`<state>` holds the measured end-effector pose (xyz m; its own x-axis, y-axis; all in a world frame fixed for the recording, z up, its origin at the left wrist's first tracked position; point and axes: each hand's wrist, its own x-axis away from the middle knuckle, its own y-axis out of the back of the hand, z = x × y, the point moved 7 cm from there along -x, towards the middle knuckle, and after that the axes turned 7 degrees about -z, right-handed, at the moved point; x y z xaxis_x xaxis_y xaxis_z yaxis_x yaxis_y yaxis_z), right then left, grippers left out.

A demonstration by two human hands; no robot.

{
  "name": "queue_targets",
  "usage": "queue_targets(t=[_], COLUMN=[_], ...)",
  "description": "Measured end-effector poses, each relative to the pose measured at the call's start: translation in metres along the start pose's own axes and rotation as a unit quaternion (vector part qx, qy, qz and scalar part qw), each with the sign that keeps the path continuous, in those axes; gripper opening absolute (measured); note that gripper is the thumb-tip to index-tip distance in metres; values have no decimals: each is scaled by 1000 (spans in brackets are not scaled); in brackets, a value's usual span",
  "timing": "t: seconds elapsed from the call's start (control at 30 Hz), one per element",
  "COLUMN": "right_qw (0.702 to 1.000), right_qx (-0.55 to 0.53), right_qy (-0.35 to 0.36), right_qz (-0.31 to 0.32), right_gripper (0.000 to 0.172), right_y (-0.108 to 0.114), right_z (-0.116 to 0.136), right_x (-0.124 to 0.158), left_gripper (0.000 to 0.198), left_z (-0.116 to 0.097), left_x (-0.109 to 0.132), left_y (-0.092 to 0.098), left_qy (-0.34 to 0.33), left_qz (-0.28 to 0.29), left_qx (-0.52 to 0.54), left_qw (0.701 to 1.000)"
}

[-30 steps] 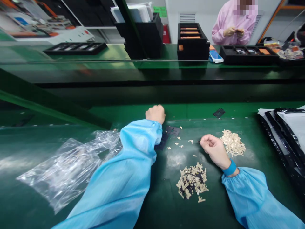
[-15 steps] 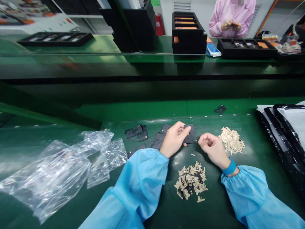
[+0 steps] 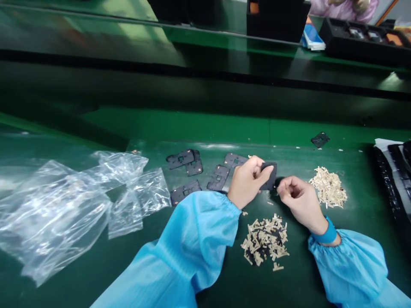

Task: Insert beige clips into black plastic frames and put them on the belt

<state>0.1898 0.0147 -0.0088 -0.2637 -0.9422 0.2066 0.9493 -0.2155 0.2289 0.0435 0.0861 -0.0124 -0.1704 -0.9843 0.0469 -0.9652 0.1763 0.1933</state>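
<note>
My left hand [image 3: 248,180] grips a flat black plastic plate [image 3: 269,176] between thumb and fingers, above the green table. Close to the plate's right edge, my right hand [image 3: 298,197] has its thumb and forefinger pinched together; whatever is between the tips is too small to make out. Below both hands lies a pile of small beige and black pieces [image 3: 265,240]. To the right of my right hand is a second pile of small pale pieces [image 3: 329,187]. Several similar black plates [image 3: 218,177] lie left of my left hand.
Crumpled clear plastic bags [image 3: 64,209] cover the table's left side. A lone black plate [image 3: 320,140] lies at the back right. Black-edged packages [image 3: 393,179] stand at the right edge. Beyond the raised ledge are black trays [image 3: 362,42] and a person in a pink sleeve [image 3: 340,9].
The view has tilted down and shifted left, so more of the black plates shows. The held plate has turned more edge-on, and my right fingertips stay near its edge.
</note>
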Motion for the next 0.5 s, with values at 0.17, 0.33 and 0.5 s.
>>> queue_targets(t=[0.17, 0.33, 0.5], right_qw=[1000, 999, 999], right_qx=[21, 33, 36], right_qy=[-7, -6, -8], right_qz=[0, -2, -1], right_gripper=[13, 14, 12], right_y=[0, 0, -1], right_z=[2, 3, 4], right_x=[0, 0, 0], left_gripper=[25, 24, 24], left_z=[-4, -4, -4], left_x=[0, 1, 1], left_y=[2, 2, 2], left_qy=[-21, -16, -13], left_qz=[-11, -12, -12], left_qx=[-6, -7, -14], left_qw=[1000, 1000, 1000])
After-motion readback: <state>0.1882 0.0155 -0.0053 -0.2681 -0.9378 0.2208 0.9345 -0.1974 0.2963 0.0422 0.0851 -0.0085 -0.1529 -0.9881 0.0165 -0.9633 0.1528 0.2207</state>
